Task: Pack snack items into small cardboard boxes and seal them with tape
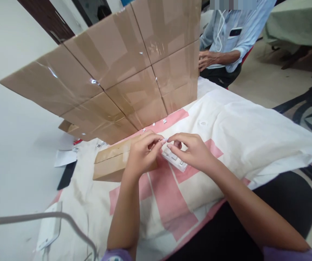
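My left hand (143, 152) and my right hand (192, 150) meet over a white and pink cloth (226, 123). Both have their fingertips pinched together, nearly touching each other, on something too small to make out. Under my right hand lies a small white rectangular part (175, 160) with grey insets, and the hand rests on it. My left hand hovers over the end of a flat brown cardboard box (109, 165).
A tall screen of taped cardboard panels (112, 65) stands just behind the hands. Tiny white pieces (164, 121) lie at its foot. Another person (226, 40) in a light blue shirt sits at the far side. A white cable (36, 216) and white device (48, 228) lie at near left.
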The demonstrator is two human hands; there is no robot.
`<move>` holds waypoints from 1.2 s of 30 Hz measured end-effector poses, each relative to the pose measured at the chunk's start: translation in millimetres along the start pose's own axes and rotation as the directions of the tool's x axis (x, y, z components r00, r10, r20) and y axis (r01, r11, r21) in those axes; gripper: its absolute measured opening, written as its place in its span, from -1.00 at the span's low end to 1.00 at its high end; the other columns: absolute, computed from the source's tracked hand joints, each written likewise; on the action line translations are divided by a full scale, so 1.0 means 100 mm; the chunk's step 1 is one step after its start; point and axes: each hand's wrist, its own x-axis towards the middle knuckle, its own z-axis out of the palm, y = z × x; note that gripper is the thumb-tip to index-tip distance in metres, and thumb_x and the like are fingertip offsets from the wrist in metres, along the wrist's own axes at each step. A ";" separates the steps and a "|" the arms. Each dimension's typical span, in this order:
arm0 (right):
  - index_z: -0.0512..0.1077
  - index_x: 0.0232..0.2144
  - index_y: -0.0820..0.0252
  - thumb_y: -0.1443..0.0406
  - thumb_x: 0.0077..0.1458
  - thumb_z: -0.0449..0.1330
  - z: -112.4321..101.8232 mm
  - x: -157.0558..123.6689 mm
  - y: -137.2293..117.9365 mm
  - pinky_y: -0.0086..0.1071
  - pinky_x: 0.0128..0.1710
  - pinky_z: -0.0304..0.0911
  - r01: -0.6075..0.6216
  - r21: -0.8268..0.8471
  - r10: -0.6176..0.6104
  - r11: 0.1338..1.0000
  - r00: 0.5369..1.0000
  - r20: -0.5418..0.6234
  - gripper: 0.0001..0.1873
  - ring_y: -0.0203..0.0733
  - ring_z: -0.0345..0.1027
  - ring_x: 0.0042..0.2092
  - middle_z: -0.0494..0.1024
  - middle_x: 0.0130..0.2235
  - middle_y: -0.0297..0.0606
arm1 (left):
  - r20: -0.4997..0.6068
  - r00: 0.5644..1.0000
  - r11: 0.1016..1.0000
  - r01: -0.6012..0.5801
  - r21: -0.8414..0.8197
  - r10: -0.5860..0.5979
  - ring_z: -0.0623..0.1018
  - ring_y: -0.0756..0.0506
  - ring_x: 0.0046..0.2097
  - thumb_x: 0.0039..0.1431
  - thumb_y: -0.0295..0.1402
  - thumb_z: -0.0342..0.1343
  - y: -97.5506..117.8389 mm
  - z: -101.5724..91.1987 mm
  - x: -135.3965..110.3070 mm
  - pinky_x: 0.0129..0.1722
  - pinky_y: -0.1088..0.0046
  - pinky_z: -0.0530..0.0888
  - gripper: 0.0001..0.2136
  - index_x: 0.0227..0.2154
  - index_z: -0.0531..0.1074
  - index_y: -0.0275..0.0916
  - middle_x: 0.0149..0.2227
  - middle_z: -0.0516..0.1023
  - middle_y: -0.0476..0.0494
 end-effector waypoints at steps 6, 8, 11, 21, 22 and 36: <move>0.48 -0.42 0.22 0.07 0.22 0.12 0.03 0.07 0.04 -0.43 -0.60 -0.06 -0.502 0.480 0.403 0.719 0.864 0.300 -0.64 -0.37 0.05 -0.60 0.43 -0.56 -0.35 | 0.134 0.977 0.963 -0.189 0.191 0.165 0.51 -0.05 -0.33 0.41 -0.31 0.08 -0.10 -0.07 -0.02 -0.28 0.39 0.38 -0.83 -0.28 0.54 -0.15 -0.35 0.58 -0.09; 0.46 -0.44 0.23 0.07 0.19 0.14 0.06 0.07 0.05 -0.43 -0.61 -0.16 -0.580 0.553 0.410 0.598 0.815 0.410 -0.64 -0.41 -0.03 -0.62 0.42 -0.57 -0.36 | 0.162 0.971 0.954 -0.207 0.218 0.174 0.50 -0.03 -0.35 0.40 -0.24 0.12 -0.08 -0.09 -0.02 -0.28 0.41 0.38 -0.86 -0.20 0.52 -0.15 -0.33 0.57 -0.08; 0.44 -0.48 0.23 0.19 0.11 0.22 0.09 0.05 0.06 -0.46 -0.59 -0.17 -0.577 0.597 0.370 0.557 0.817 0.443 -0.77 -0.44 -0.03 -0.61 0.39 -0.58 -0.41 | 0.159 0.972 0.946 -0.209 0.248 0.173 0.48 -0.02 -0.37 0.34 -0.14 0.19 -0.03 -0.12 -0.02 -0.30 0.44 0.36 -0.74 -0.06 0.46 -0.18 -0.33 0.52 -0.05; 0.38 -0.41 0.18 0.20 0.13 0.27 0.18 0.04 0.07 -0.48 -0.54 0.05 -0.461 0.568 0.385 0.681 0.886 0.258 -0.80 -0.39 0.16 -0.54 0.35 -0.53 -0.46 | 0.078 0.950 0.795 0.205 0.571 -0.302 0.48 -0.31 0.11 0.35 0.04 0.05 -0.33 -0.42 -0.09 0.11 0.14 0.33 -0.57 0.12 0.43 -0.06 0.09 0.54 -0.22; 0.37 -0.41 0.18 0.20 0.14 0.26 0.21 0.03 0.07 -0.48 -0.53 0.06 -0.449 0.556 0.371 0.699 0.893 0.255 -0.80 -0.39 0.17 -0.52 0.36 -0.52 -0.45 | 0.042 0.913 0.741 0.302 0.600 -0.406 0.44 -0.34 0.19 0.37 0.05 -0.01 -0.41 -0.45 -0.11 0.17 0.08 0.29 -0.54 0.19 0.39 -0.05 0.17 0.50 -0.23; 0.32 -0.35 0.12 0.32 0.14 0.11 1.12 -0.36 0.33 -0.40 -0.36 0.13 -0.582 0.451 0.430 0.676 0.810 0.399 -0.99 -0.27 0.30 -0.41 0.43 -0.48 -0.43 | 0.286 0.824 0.847 0.368 0.384 -0.488 0.52 -0.22 0.08 0.39 -0.01 -0.14 -0.56 -0.78 -0.47 0.25 0.17 0.28 -0.57 -0.01 0.52 -0.13 0.05 0.61 -0.10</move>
